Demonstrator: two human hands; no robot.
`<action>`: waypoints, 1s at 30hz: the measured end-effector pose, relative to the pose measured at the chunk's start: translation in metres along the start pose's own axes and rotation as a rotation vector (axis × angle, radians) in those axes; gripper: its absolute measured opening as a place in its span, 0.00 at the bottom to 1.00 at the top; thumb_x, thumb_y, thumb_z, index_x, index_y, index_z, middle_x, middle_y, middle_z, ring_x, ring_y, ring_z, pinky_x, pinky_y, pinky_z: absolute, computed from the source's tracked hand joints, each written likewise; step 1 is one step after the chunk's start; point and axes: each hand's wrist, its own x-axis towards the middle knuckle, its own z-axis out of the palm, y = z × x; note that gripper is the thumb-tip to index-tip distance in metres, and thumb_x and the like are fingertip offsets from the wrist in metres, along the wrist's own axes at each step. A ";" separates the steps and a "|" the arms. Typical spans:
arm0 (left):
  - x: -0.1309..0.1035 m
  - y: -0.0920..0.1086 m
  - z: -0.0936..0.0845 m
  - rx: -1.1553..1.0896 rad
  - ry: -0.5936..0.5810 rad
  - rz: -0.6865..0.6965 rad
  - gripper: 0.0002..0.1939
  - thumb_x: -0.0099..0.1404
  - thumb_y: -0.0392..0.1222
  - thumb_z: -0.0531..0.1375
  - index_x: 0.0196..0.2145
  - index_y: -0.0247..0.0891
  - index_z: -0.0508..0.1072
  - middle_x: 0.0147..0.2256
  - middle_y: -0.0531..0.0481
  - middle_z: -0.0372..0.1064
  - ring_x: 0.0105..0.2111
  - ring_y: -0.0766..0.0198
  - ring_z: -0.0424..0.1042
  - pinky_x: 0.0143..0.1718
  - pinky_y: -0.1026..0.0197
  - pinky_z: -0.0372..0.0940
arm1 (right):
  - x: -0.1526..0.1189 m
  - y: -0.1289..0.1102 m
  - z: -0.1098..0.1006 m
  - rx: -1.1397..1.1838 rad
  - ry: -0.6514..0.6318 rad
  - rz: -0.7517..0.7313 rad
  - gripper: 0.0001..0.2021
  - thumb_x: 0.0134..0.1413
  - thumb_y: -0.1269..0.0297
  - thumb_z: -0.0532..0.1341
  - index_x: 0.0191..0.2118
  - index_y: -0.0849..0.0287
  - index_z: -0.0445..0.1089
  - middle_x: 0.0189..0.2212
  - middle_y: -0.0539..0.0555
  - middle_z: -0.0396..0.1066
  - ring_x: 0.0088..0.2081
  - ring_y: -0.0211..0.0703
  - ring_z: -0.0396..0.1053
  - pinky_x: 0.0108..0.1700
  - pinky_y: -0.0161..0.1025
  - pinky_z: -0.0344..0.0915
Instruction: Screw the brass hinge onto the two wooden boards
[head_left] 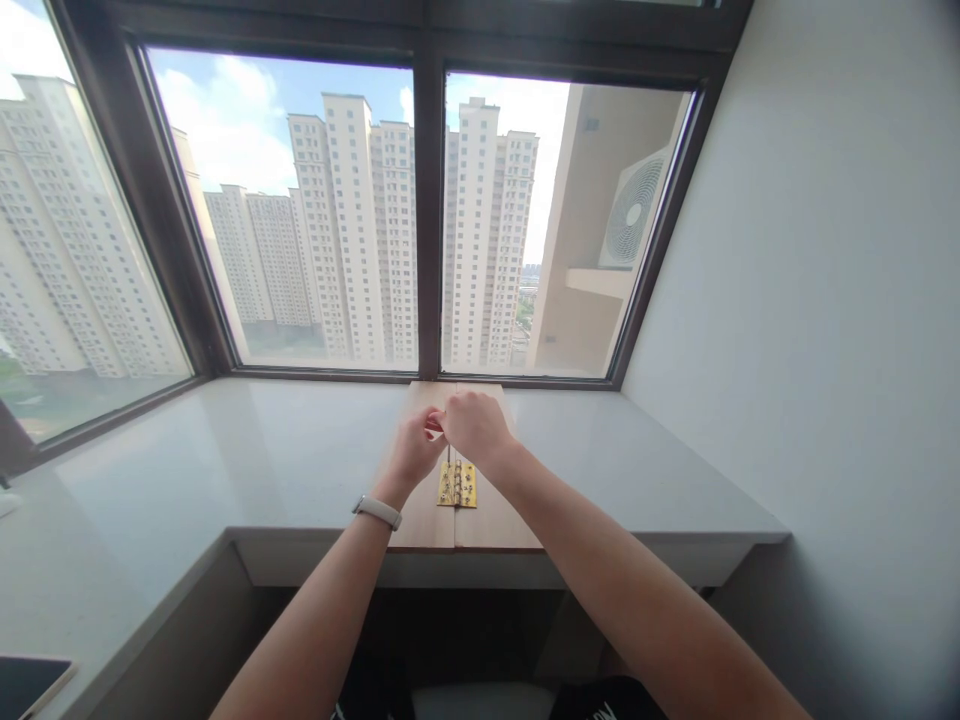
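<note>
Two light wooden boards (495,525) lie side by side on the white sill, and a brass hinge (468,486) spans the seam between them. Several screw heads dot its leaves. Above the hinge, my right hand (478,425) is closed, knuckles up, around the top of what looks like a screwdriver (448,454). Only its thin dark shaft shows, pointing down at the hinge's left leaf; the handle is hidden. My left hand (417,445) touches the right one, its fingers pinched about the upper shaft. Whether the tip sits in a screw is too small to tell.
The white sill (322,450) runs under large dark-framed windows (429,220). A white wall (810,250) rises on the right. At the lower left, the corner of a dark-screened device (30,685) shows. A pale band (377,512) circles my left wrist.
</note>
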 end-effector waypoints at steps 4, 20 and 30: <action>0.000 -0.001 0.001 0.006 0.031 -0.037 0.03 0.58 0.37 0.61 0.33 0.39 0.71 0.31 0.50 0.74 0.31 0.61 0.74 0.28 0.63 0.63 | 0.000 0.001 0.001 -0.009 -0.018 -0.062 0.09 0.63 0.69 0.54 0.42 0.60 0.72 0.37 0.59 0.75 0.38 0.48 0.74 0.39 0.39 0.65; 0.001 -0.014 -0.003 -0.264 -0.066 -0.084 0.14 0.60 0.39 0.63 0.45 0.36 0.71 0.38 0.45 0.76 0.38 0.59 0.76 0.39 0.59 0.70 | -0.001 0.015 0.000 0.228 0.006 -0.188 0.11 0.60 0.67 0.61 0.48 0.58 0.64 0.41 0.56 0.72 0.40 0.44 0.71 0.38 0.36 0.61; 0.001 0.001 0.006 -0.015 0.052 -0.055 0.05 0.56 0.35 0.61 0.32 0.38 0.69 0.29 0.51 0.72 0.30 0.65 0.71 0.28 0.66 0.62 | -0.002 0.001 -0.002 0.005 -0.014 -0.033 0.09 0.65 0.65 0.54 0.42 0.60 0.70 0.36 0.60 0.75 0.38 0.49 0.74 0.39 0.39 0.63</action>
